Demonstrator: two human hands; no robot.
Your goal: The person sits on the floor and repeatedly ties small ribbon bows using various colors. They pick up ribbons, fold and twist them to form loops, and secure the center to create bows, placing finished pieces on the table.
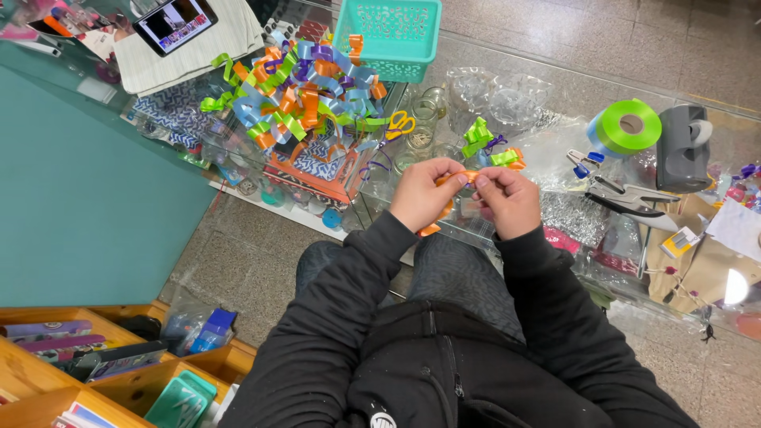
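Your left hand (422,194) and right hand (507,202) meet just above the near edge of the glass bench (555,143), fingers of both pinched shut on one orange ribbon strip (464,177). It is narrow and glossy, bridging the two hands, and a loose end curls out below your left palm. Just beyond your fingers lies a small finished bow (490,145) of green, orange and purple loops. Farther off to the left of your fingers, a big heap of curled ribbon bows (297,91) (orange, blue, green, purple) is piled over a patterned box, with yellow-handled scissors (401,124) beside it. Behind the heap stands a teal plastic basket (388,36); I cannot tell what it holds. To the right of your fingers sit a green ribbon roll (628,125) and a grey tape dispenser (683,147). Speckled stone floor tiles (555,40) lie beyond.
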